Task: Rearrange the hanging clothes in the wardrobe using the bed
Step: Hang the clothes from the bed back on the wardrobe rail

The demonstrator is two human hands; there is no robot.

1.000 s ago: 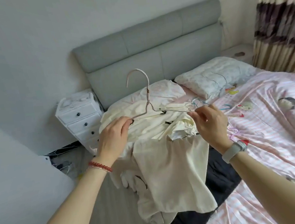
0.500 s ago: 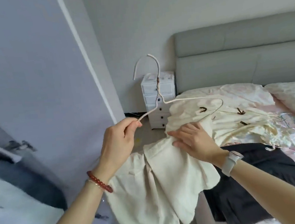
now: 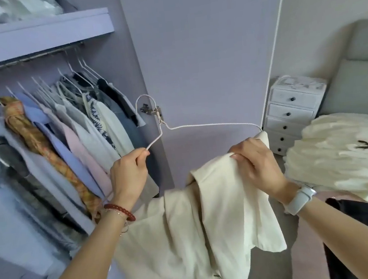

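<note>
Cream garment hangs nearest, draped from the right end of a white wire hanger and trailing low between both arms. Right hand pinches a fold of its cloth at the hanger's right shoulder. Left hand grips the hanger's left arm, fingers curled round the wire. Only one shoulder appears seated; cloth may slide off if the hanger tips right. Farther left, wardrobe rail is crowded with hanging clothes; the hook could snag a neighbour. Far right, bed holds more pale cloth.
</note>
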